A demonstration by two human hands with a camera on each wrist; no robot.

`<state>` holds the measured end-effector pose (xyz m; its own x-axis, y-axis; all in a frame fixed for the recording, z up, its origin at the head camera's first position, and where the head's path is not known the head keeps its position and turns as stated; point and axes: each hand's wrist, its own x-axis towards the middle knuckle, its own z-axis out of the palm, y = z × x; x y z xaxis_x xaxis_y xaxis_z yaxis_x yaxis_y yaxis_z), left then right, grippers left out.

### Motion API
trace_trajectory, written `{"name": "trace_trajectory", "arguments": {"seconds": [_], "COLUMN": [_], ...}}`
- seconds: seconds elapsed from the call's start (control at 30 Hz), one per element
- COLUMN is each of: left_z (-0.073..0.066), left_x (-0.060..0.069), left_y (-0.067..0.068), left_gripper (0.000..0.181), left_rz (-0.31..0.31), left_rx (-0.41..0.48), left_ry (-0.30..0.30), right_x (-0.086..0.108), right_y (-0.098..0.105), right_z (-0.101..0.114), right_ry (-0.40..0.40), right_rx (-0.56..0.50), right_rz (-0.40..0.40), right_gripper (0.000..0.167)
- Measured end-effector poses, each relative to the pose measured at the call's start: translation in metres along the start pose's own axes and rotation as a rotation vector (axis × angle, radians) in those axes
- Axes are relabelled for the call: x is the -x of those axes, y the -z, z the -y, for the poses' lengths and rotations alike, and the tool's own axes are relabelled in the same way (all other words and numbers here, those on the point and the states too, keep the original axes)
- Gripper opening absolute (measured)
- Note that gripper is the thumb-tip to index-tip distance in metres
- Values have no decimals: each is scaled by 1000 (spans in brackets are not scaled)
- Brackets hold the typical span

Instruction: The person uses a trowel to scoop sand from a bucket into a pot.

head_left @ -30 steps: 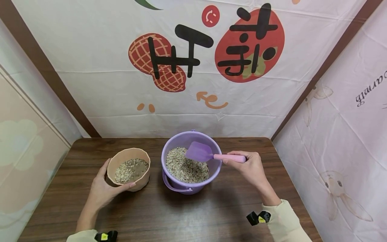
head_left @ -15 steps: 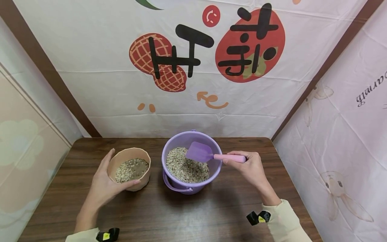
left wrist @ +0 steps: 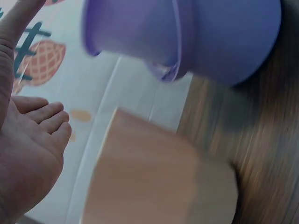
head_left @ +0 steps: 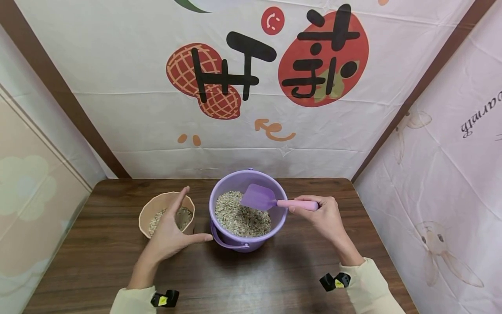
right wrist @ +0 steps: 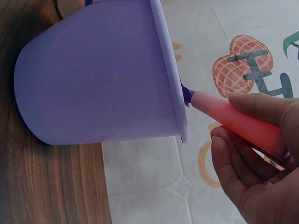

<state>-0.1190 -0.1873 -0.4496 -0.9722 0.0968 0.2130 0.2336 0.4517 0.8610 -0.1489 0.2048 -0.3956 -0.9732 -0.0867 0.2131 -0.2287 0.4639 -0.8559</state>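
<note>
A purple bucket partly filled with pale gravel stands mid-table, its handle hanging down at the front left. My right hand grips the pink handle of a toy shovel, whose purple blade is over the gravel inside the bucket's rim. To the left sits a peach faceted pot with gravel and a brownish patch in it. My left hand, fingers extended and thumb spread toward the bucket, hovers in front of the pot and partly covers it. In the left wrist view this hand holds nothing.
The brown wooden table ends at a printed white cloth wall behind. More printed cloth closes off the right side, and a pale panel the left.
My left hand has let go of the peach pot and moved right, toward the bucket. The right hand and shovel stay in place.
</note>
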Motion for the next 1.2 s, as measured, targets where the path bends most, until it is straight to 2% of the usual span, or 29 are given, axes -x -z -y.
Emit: {"name": "trace_trajectory", "arguments": {"seconds": [0.23,0.4,0.53,0.77,1.2], "left_z": [-5,-6,-4,0,0], "left_x": [-9,-12,-15,-19,-21], "left_y": [-25,-35,-41,-45,-45], "left_gripper": [135,139,141,139,137], "left_rz": [65,67,84,105,108], "left_rx": [5,-41,-2,83,74], "left_ry": [3,8,2,-31,-66], "right_x": [-1,-1,-1,-2,-11], "right_y": [0,-1,-1,0,1], "right_z": [-1,-1,-1,-2,4], "right_ry": [8,6,-3,-13,49], "right_rx": [8,10,7,12,142], "right_rz": [9,20,30,48,122], "right_gripper": [23,24,24,26,18]}}
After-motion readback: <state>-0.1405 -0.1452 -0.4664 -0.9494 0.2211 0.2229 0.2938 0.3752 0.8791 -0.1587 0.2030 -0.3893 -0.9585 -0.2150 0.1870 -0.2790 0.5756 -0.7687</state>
